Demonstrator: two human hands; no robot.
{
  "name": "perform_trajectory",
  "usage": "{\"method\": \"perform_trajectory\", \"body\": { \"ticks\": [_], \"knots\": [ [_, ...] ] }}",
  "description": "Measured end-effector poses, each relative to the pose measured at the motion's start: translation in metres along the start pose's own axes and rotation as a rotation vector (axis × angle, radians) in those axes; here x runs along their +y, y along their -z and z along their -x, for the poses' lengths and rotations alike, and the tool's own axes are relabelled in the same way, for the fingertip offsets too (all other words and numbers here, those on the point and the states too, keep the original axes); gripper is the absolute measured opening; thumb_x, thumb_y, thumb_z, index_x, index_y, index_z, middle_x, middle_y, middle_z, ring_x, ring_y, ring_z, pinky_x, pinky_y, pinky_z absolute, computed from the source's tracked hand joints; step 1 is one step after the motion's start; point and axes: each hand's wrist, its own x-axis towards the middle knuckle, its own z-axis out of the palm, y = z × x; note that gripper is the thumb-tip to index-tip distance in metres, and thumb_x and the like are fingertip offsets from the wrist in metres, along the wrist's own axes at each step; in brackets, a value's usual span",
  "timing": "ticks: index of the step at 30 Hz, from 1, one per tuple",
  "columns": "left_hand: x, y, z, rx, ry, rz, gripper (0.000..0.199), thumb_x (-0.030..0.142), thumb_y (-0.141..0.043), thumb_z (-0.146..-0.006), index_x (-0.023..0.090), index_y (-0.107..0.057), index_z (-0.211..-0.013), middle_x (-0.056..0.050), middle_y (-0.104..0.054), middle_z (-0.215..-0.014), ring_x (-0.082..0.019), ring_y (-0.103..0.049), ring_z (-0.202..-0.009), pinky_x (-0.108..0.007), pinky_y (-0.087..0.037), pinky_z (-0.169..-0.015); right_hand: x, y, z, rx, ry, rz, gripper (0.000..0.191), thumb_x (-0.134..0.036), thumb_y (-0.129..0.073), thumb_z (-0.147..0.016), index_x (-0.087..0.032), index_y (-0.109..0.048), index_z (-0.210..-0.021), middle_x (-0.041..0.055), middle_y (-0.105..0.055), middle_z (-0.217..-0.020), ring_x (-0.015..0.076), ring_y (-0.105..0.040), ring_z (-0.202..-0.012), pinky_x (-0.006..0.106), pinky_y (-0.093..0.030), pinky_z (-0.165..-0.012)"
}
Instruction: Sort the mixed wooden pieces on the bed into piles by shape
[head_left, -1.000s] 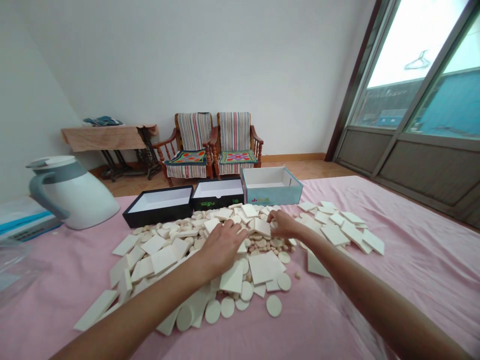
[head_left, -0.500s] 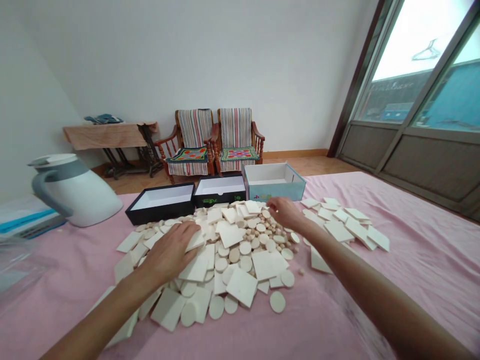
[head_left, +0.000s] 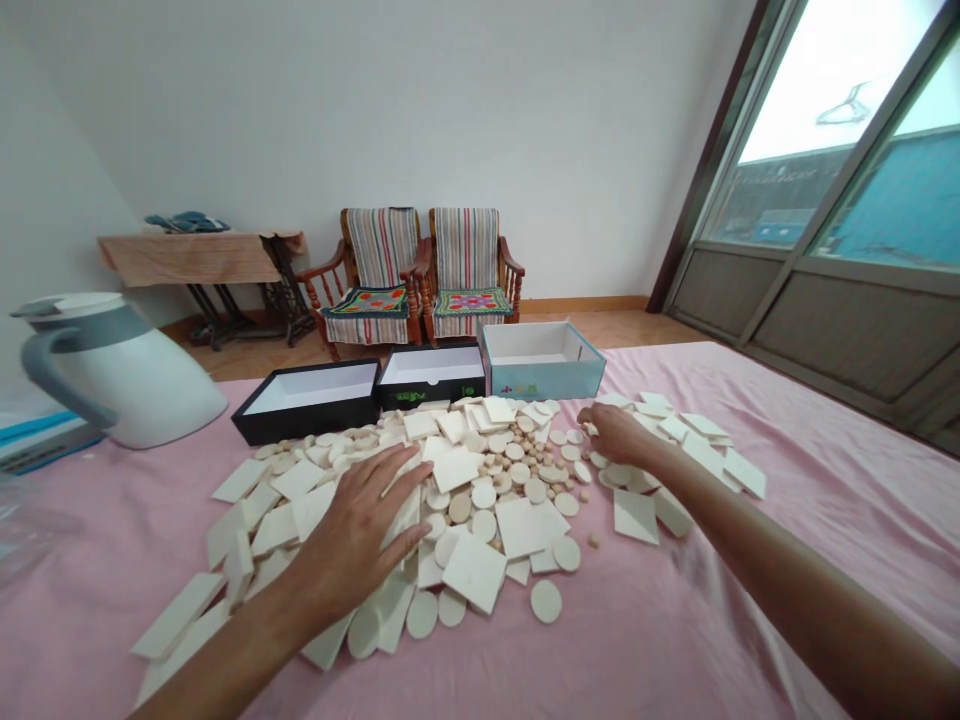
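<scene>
A wide heap of cream flat pieces [head_left: 480, 480] covers the middle of the bed, mixing square tiles, long rectangular tiles, and round discs of several sizes. My left hand [head_left: 360, 530] rests with spread fingers on the heap's left side, touching the tiles there. Nothing appears held in it. At the heap's far right edge is my right hand [head_left: 616, 434], its fingers curled down beside small discs. Whether those fingers hold a piece is hidden. A looser group of cream tiles [head_left: 705, 452] lies just beyond it.
Three open boxes stand along the heap's far edge: a black box [head_left: 306, 398], a second black box [head_left: 431, 374], and a pale blue box [head_left: 541, 360]. A white jug [head_left: 124, 372] lies tilted at left on the pink bedsheet [head_left: 720, 610]. Two striped armchairs [head_left: 420, 275] stand beyond the bed.
My right hand has moved rightward to the heap's edge. My left hand, after sweeping leftward across the heap, has shifted slightly right and nearer me. The camera has tilted slightly.
</scene>
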Motion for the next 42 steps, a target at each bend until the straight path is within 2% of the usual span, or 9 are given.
{"method": "perform_trajectory", "body": {
  "ticks": [4, 10, 15, 21, 25, 33, 35, 39, 42],
  "knots": [
    [0.008, 0.0, 0.001, 0.011, -0.031, 0.031, 0.043, 0.032, -0.052, -0.091, 0.02, -0.05, -0.132, -0.011, -0.047, -0.14, -0.028, -0.041, -0.13, -0.048, -0.039, -0.105, -0.001, -0.012, -0.005, 0.01, -0.074, 0.042, 0.032, -0.008, -0.043, -0.083, -0.012, -0.065, -0.106, 0.0195, -0.066, -0.107, 0.027, -0.061, -0.1, 0.034, -0.04, -0.08],
    [0.009, -0.002, 0.005, 0.021, -0.028, 0.034, 0.04, 0.031, -0.051, -0.091, 0.02, -0.052, -0.13, -0.011, -0.05, -0.137, -0.027, -0.045, -0.127, -0.047, -0.042, -0.102, -0.014, -0.012, -0.017, 0.036, -0.091, -0.017, 0.025, -0.01, -0.047, -0.082, -0.014, -0.07, -0.092, 0.0155, -0.069, -0.1, 0.0242, -0.063, -0.096, 0.036, -0.038, -0.086],
    [0.009, -0.002, 0.006, 0.042, -0.013, 0.062, 0.037, 0.031, -0.05, -0.092, 0.021, -0.055, -0.127, -0.01, -0.053, -0.135, -0.027, -0.048, -0.125, -0.045, -0.044, -0.102, -0.011, 0.008, -0.003, -0.01, 0.218, -0.361, 0.027, -0.018, -0.055, -0.079, -0.019, -0.068, -0.103, 0.0061, -0.07, -0.102, 0.0176, -0.063, -0.088, 0.026, -0.044, -0.077],
    [0.01, -0.005, 0.007, 0.052, -0.023, 0.117, 0.035, 0.028, -0.049, -0.092, 0.02, -0.055, -0.126, -0.009, -0.054, -0.134, -0.025, -0.047, -0.126, -0.044, -0.044, -0.103, 0.0, 0.011, 0.033, -0.151, 0.245, 0.046, 0.032, -0.01, -0.064, -0.062, -0.016, -0.069, -0.093, 0.0137, -0.065, -0.098, 0.0275, -0.056, -0.095, 0.036, -0.04, -0.084],
    [0.011, -0.009, 0.011, 0.11, -0.053, 0.137, 0.033, 0.024, -0.049, -0.092, 0.018, -0.056, -0.124, -0.01, -0.056, -0.131, -0.024, -0.048, -0.125, -0.042, -0.045, -0.102, -0.002, 0.005, 0.043, -0.168, 0.263, 0.131, 0.036, -0.007, -0.064, -0.058, -0.016, -0.067, -0.092, 0.0146, -0.059, -0.104, 0.0272, -0.052, -0.096, 0.036, -0.039, -0.082],
    [0.009, -0.015, 0.019, 0.167, -0.072, 0.152, 0.03, 0.018, -0.05, -0.091, 0.018, -0.058, -0.12, -0.01, -0.06, -0.125, -0.023, -0.051, -0.122, -0.041, -0.047, -0.101, 0.007, 0.007, 0.034, -0.137, 0.41, 0.036, 0.035, -0.016, -0.066, -0.061, -0.02, -0.064, -0.096, 0.0087, -0.06, -0.097, 0.0256, -0.049, -0.096, 0.038, -0.034, -0.088],
    [0.009, -0.015, 0.02, 0.167, -0.064, 0.163, 0.03, 0.019, -0.05, -0.091, 0.019, -0.059, -0.119, -0.009, -0.06, -0.125, -0.023, -0.052, -0.122, -0.042, -0.047, -0.1, 0.009, 0.007, 0.034, -0.131, 0.401, 0.012, 0.034, -0.017, -0.064, -0.063, -0.02, -0.063, -0.097, 0.0085, -0.06, -0.099, 0.0253, -0.049, -0.097, 0.038, -0.033, -0.09],
    [0.008, -0.014, 0.02, 0.159, -0.056, 0.177, 0.029, 0.02, -0.049, -0.091, 0.02, -0.06, -0.118, -0.009, -0.061, -0.125, -0.024, -0.052, -0.121, -0.042, -0.048, -0.101, 0.012, 0.009, 0.035, -0.19, 0.369, 0.019, 0.056, -0.017, -0.071, -0.054, -0.021, -0.061, -0.109, 0.0106, -0.057, -0.113, 0.0282, -0.046, -0.105, 0.04, -0.032, -0.093],
    [0.008, -0.014, 0.02, 0.152, -0.063, 0.183, 0.028, 0.019, -0.049, -0.091, 0.019, -0.061, -0.116, -0.009, -0.061, -0.124, -0.023, -0.052, -0.121, -0.041, -0.048, -0.101, 0.015, 0.009, 0.037, -0.176, 0.367, 0.043, 0.048, -0.015, -0.069, -0.056, -0.021, -0.062, -0.104, 0.0105, -0.059, -0.11, 0.0293, -0.046, -0.106, 0.042, -0.03, -0.093]
  ]
}}
